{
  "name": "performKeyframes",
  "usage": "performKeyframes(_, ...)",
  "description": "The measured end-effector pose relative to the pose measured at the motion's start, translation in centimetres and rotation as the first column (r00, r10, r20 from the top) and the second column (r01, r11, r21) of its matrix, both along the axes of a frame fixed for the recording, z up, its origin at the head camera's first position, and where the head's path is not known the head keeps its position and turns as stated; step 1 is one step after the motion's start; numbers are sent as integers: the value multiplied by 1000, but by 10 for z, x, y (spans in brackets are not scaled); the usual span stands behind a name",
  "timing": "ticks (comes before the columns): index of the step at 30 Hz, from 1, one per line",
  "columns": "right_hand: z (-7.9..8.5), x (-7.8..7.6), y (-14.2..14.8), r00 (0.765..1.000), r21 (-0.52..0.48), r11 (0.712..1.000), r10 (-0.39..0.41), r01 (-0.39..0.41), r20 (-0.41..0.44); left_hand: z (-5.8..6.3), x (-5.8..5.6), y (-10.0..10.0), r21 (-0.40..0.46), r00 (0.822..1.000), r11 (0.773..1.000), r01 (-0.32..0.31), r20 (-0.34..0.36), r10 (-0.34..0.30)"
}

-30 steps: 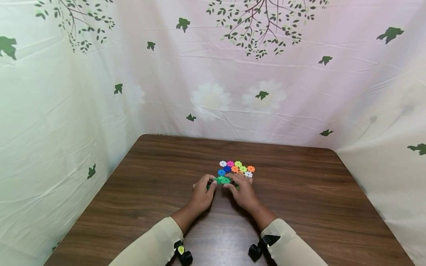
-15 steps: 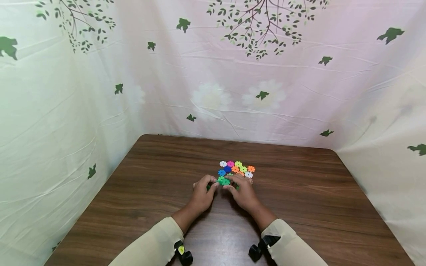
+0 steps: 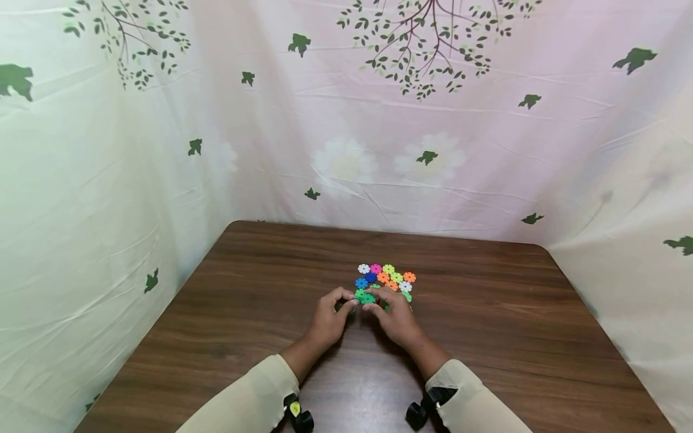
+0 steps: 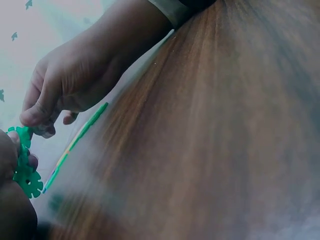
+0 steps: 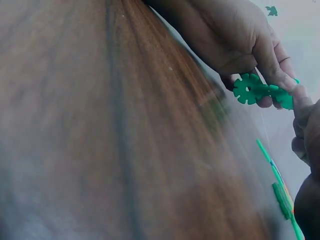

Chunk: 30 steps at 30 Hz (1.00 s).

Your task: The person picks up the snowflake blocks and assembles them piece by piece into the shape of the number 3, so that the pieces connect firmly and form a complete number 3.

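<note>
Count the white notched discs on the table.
2: one white disc at far left, beside a pink disc; another white disc at right, beside an orange disc. The right hand may hide more.

Notched green discs (image 4: 28, 182) are pinched by the left hand (image 4: 12, 206), cropped at the lower left edge, and by the right hand (image 4: 62, 82) above. Beyond them a thin, mostly green strip (image 4: 69, 149) is seen on a brown tabletop (image 4: 200, 130).
</note>
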State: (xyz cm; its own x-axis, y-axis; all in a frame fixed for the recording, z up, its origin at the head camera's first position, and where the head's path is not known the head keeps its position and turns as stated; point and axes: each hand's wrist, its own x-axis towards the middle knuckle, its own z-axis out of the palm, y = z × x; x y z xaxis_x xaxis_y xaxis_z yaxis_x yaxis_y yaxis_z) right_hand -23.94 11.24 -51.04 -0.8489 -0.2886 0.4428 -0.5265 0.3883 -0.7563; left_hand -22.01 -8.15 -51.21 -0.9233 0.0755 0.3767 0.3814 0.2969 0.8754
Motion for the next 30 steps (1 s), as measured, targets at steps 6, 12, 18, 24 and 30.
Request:
performKeyframes(6,-1,-1,-1,1000,17,1000,-21,21,-24,-4,-1,0,-50,1000,999,-6,-14,6)
performKeyframes(12,-3,-4,0,997,11,1000,-23,24,-73,-4,-2,0,-31,999,999,-32,3,32)
performKeyframes(18,-7,-8,-1,987,27,998,-53,58,-149,-2,-2,1,-2,998,998,-62,26,62)
performKeyframes(24,-10,-9,0,971,38,989,-129,140,-202,-3,-3,1,40,998,998,-56,37,55)
performKeyframes(30,-9,-8,1,972,72,983,-155,170,-177,-4,-3,1,104,999,994,-39,6,39)
